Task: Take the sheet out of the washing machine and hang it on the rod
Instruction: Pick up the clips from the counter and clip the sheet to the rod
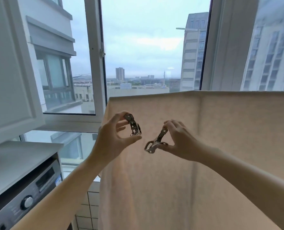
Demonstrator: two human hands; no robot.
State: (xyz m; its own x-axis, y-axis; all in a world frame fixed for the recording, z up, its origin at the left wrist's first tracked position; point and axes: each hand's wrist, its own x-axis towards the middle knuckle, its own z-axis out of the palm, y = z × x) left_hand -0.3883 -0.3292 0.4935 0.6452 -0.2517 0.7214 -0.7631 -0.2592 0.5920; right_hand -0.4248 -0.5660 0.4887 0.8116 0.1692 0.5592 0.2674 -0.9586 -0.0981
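The sheet (204, 146) is up: pale beige cloth draped over its top edge in front of the window (138, 47), hanging flat and filling the lower right of the view. The rod itself is hidden under the fold. Both hands are raised in front of the sheet, each with a metal clip. The left hand (109, 138) pinches a clip (133, 126) between thumb and forefinger, fingers (119, 116) curled round its top end and thumb under its lower end, so the clip stands roughly upright just below the sheet's top edge. The right hand (179, 138) grips a second clip (156, 141) the same way, fingers on the upper handle, thumb under the lower one, with its mouth pointing down and to the left. Whether that mouth is squeezed apart, hard to say. The two clips sit near each other, not touching, and neither touches the sheet. Left of the sheet, low in the corner, the washing machine (25, 196) shows its dial and dark panel, well apart from the hands.
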